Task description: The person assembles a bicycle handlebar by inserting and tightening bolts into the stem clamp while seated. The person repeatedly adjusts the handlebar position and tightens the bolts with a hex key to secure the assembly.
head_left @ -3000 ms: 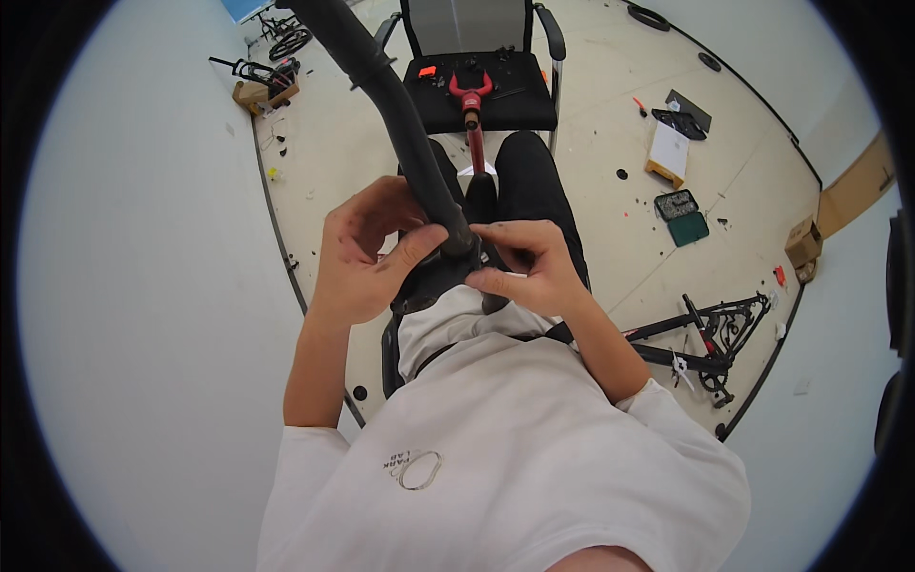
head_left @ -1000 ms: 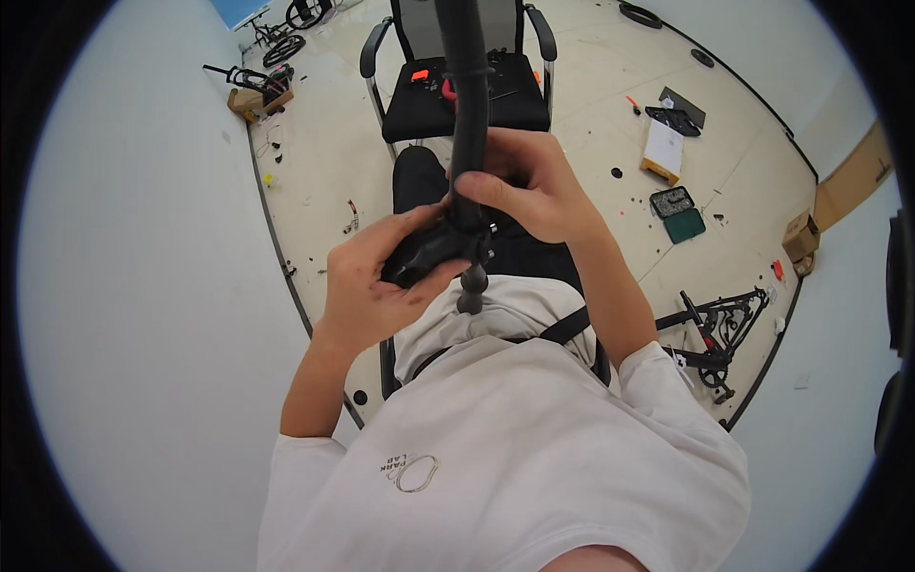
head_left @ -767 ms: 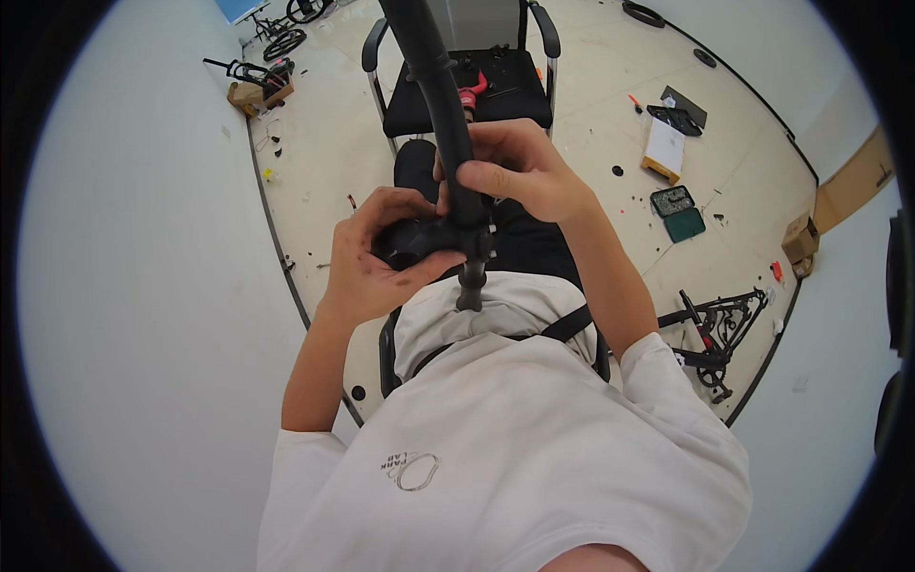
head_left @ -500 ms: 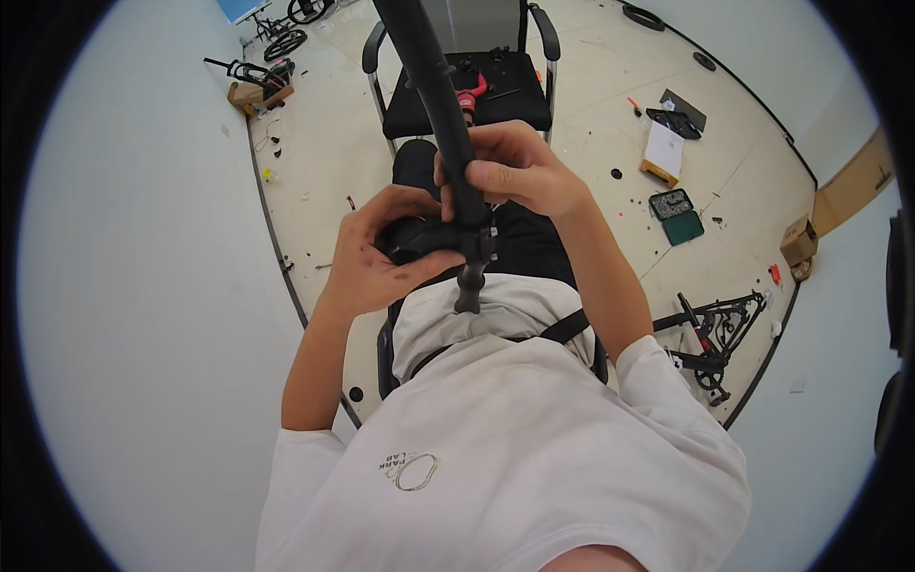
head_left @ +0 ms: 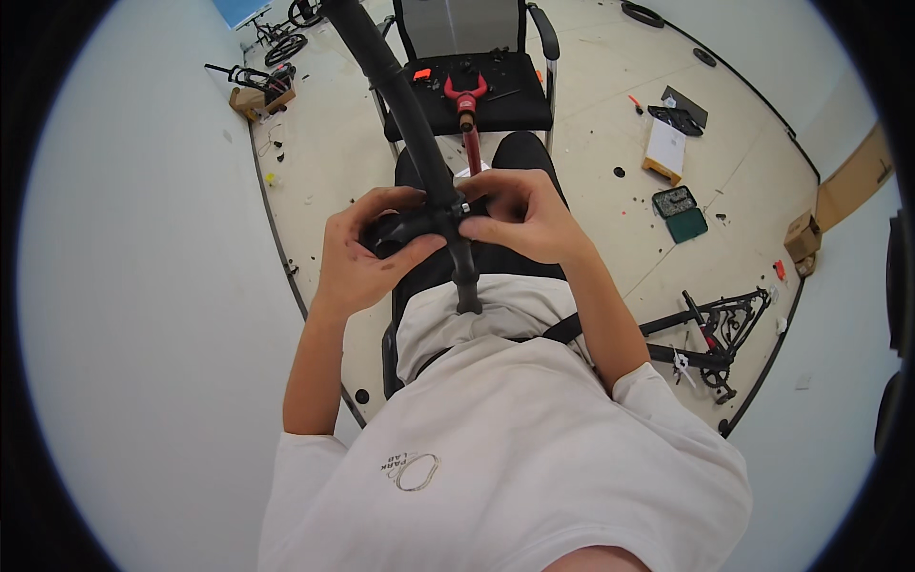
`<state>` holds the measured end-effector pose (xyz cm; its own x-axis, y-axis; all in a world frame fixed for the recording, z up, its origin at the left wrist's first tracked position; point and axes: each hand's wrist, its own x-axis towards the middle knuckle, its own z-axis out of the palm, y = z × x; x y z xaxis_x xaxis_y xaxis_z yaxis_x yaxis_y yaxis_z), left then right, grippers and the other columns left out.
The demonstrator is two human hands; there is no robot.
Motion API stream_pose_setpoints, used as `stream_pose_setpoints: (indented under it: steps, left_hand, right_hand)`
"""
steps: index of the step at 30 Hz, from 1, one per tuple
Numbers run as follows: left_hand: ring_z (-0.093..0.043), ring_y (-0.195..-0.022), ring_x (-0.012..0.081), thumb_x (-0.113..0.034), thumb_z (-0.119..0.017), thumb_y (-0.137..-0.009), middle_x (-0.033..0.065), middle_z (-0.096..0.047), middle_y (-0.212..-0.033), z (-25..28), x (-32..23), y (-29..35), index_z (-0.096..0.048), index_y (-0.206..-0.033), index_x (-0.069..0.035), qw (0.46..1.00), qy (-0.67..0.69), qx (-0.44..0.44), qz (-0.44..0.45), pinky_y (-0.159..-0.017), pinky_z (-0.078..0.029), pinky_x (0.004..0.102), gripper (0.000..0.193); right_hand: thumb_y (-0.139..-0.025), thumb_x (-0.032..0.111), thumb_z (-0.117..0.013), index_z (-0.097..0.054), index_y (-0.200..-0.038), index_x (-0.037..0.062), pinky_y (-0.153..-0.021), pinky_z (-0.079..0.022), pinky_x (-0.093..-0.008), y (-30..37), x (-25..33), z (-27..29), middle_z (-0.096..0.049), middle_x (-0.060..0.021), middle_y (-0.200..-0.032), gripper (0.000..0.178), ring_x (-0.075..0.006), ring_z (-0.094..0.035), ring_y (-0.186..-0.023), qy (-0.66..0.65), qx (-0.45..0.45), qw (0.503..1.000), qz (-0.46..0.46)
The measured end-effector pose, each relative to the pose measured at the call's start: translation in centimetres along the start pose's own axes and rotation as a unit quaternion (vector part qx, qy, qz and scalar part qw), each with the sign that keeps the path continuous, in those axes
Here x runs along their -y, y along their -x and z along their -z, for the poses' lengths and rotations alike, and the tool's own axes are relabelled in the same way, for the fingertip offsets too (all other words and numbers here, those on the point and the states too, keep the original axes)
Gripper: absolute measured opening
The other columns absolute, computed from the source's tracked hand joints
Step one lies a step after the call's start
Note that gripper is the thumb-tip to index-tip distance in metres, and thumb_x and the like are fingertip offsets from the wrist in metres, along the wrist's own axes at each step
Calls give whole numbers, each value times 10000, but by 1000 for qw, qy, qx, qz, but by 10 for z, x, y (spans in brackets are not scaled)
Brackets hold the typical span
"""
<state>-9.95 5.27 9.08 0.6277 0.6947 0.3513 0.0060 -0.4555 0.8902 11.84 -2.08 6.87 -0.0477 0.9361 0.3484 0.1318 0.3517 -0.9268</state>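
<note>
In a white-walled room point(head_left: 820, 57) with a pale floor point(head_left: 600, 95), seated with a long black handlebar point(head_left: 408, 110) slanting above the lap point(head_left: 515, 291). Grasping its stem point(head_left: 402, 229) in the loosely curled left hand point(head_left: 362, 253); pinching the clamp point(head_left: 461, 209) between thumb and bent fingers of the right hand point(head_left: 529, 219). Seeing, to the right, a dark bicycle frame point(head_left: 707, 361); ahead, a red fork point(head_left: 465, 95) and a black chair point(head_left: 524, 114); farthest, a bicycle point(head_left: 284, 50) by the left wall point(head_left: 162, 238).

Left hand point(head_left: 360, 265) curled round a rounded black stem piece point(head_left: 408, 227), right hand point(head_left: 534, 221) gripping where it meets the long, bent black tube point(head_left: 405, 107); beyond, a red two-pronged fork point(head_left: 466, 95) shows against the black mesh-backed chair point(head_left: 457, 27).
</note>
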Motion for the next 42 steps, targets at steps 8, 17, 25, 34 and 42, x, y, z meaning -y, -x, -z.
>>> stream_pose_setpoints:
  steps: [8, 17, 25, 34, 42]
  left_hand:
    - [-645, -789, 130, -87, -841, -705, 100, -691, -895, -3, -5, -3, -650, -917, 27, 989, -61, -17, -135, -728, -505, 249, 308]
    - [-612, -815, 115, -36, -825, -710, 84, -650, -922, -13, -15, 5, -611, -964, 28, 989, -111, -8, -97, -749, -489, 240, 338]
    - [-648, -839, 136, -75, -833, -683, 99, -680, -968, -3, -14, 1, -601, -1115, 9, 996, -66, 25, -54, -760, -510, 260, 497]
    - [-642, -959, 144, -73, -837, -676, 90, -682, -1031, 3, 4, -6, -603, -1180, 7, 998, -15, 31, -57, -880, -493, 282, 561]
    - [-615, -1051, 174, -39, -862, -646, 107, -645, -1139, 31, 37, -9, -584, -1217, 25, 981, 169, 84, -50, -949, -477, 314, 639]
  right_hand:
    - [-729, 99, -780, -663, -1032, -21, -465, -220, -220, 0, 15, 0, -502, 46, -609, 347, -5, -298, -475, 36, -6, 999, -3]
    - [-725, 113, -789, -651, -1013, -24, -463, -237, -214, 2, 5, 2, -526, 48, -623, 348, -2, -341, -481, -10, 3, 1000, -14]
    - [-697, 155, -813, -681, -972, -9, -442, -224, -210, -1, -4, -1, -657, 8, -780, 347, 6, -305, -475, -24, -18, 1000, -7]
    - [-746, 109, -804, -684, -1045, -17, -514, -339, -201, 18, -47, -31, -686, 2, -849, 346, -20, -429, -581, -103, 95, 988, -67]
    - [-849, 172, -686, -677, -930, 3, -512, -374, -264, -1, -20, -27, -594, -48, -643, 188, -85, -463, -549, -9, 177, 983, -39]
